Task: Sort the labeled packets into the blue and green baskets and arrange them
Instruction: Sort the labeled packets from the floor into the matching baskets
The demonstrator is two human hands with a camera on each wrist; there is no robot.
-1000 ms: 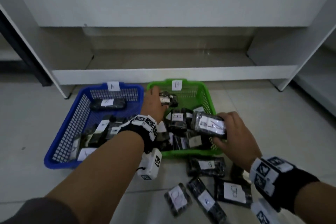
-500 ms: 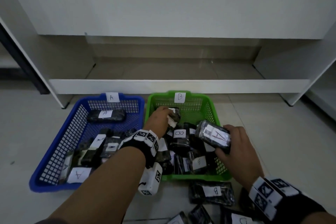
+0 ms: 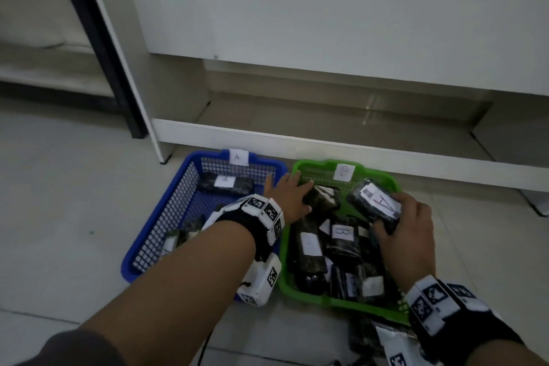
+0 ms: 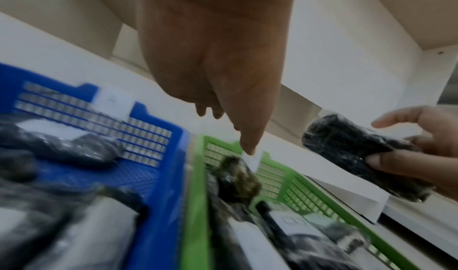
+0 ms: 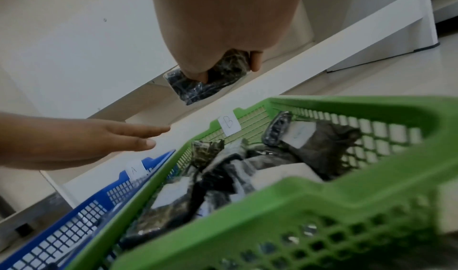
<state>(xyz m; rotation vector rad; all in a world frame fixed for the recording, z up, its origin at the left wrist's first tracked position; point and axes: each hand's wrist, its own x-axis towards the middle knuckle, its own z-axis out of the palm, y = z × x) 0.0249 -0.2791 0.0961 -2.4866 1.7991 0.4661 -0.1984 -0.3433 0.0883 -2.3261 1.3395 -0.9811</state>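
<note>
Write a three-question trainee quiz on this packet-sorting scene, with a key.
1. True or false: the right hand grips a black plastic-wrapped packet with a white label marked A.
2. That packet hangs over which basket: (a) the blue plastic mesh basket, (b) the green plastic mesh basket?
3. Fill in: the paper tag on the green basket's far rim reads ___.

Key: 1 true; 2 b; 3 B.

Blue basket (image 3: pixel 166 217), green basket (image 3: pixel 341 301)
</note>
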